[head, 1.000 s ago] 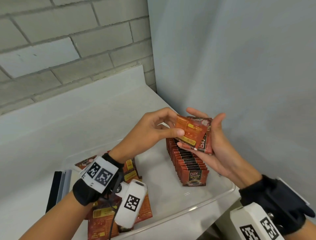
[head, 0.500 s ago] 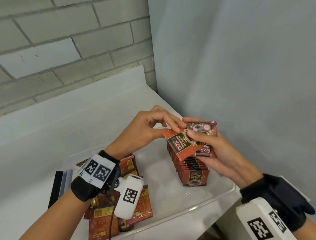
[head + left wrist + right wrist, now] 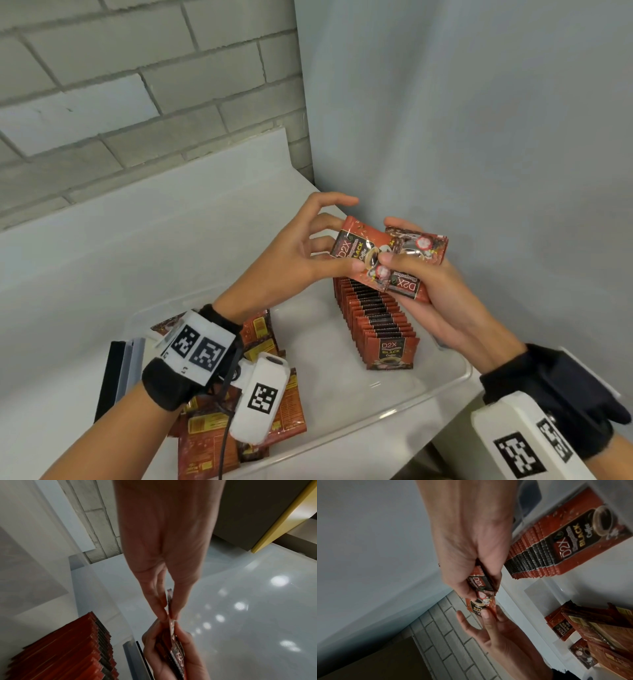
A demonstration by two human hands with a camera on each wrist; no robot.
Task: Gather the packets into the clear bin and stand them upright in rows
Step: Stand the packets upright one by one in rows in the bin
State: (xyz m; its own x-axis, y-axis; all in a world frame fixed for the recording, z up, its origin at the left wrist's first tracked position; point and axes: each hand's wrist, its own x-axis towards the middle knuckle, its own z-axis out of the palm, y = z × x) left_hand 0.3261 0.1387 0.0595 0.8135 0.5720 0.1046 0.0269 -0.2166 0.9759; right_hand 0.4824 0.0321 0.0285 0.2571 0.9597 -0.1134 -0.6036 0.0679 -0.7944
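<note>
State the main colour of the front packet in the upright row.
Red front packet with a black label panel; clearest in the right wrist view.

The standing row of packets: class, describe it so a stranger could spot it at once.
Find the clear bin on the white counter. Along its right side, below both hands, runs the row. Unlike the loose pile lying flat on the left, its packets stand upright, front to back.

A white, smooth bench [image 3: 85, 260] meets a grey brick wall behind it. The clear plastic bin [image 3: 455, 377] rests directly on it. Just left of the bin lies a flat black-and-grey slab [image 3: 118, 373].
</note>
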